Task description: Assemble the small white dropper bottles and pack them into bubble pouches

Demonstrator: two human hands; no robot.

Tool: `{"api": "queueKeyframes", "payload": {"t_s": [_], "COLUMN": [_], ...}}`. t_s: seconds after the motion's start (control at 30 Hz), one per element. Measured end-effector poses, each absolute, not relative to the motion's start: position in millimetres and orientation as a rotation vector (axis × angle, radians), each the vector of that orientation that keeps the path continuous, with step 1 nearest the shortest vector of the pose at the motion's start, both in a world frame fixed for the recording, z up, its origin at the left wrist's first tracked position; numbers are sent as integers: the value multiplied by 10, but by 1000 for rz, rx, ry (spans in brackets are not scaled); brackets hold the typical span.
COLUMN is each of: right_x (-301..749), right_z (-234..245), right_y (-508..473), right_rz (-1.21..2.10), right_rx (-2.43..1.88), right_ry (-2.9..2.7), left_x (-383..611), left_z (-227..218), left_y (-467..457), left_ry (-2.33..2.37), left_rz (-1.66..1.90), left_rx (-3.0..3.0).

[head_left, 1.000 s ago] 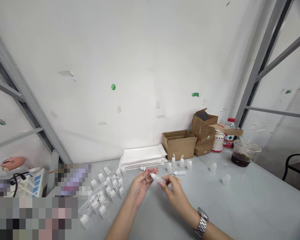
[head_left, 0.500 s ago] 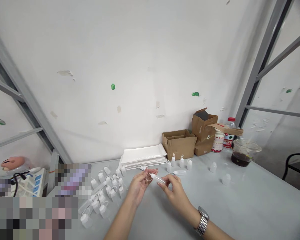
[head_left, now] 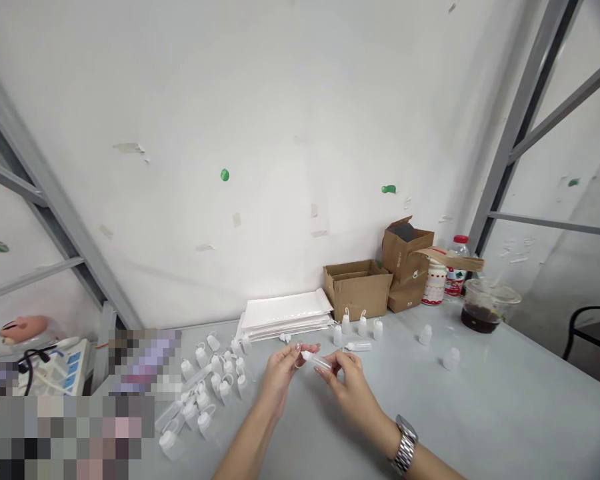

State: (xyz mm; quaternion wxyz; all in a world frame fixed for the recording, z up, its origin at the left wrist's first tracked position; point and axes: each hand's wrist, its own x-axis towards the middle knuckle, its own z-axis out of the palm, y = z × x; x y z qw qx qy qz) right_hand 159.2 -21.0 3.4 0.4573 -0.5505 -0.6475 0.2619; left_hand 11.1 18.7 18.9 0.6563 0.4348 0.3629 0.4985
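1. Bottle cluster: on the table, near nine o'clock from the held bottle.
2. Left hand: between eight and nine o'clock, fingertips at the bottle's nozzle end; whether they pinch it, I cannot tell.
3. Held bottle: between both hands, nozzle toward ten o'clock.
4. Right hand: at four o'clock, clamped on the base end.
5. Lying bottle: toward two o'clock.
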Motion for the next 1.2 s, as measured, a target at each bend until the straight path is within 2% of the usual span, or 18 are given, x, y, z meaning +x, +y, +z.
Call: {"api": "queueKeyframes", "payload": {"t_s": [0.27,0.9,1.2], "right_x": [1570,1569,1571], "right_z": [23,13,12], "right_y": [-139,-136,-124], "right_rz": [811,931,963], "right_rx": [-1263,-1256,-1214], "right_ry": [-1502,-1492,-1464], "left_x": [154,126,137], "left_z": [231,169,240], "left_y": [182,203,182], "left_ry": [752,952,865], "left_rz": [1200,1198,1156], "left_rx": [711,1028,876]}}
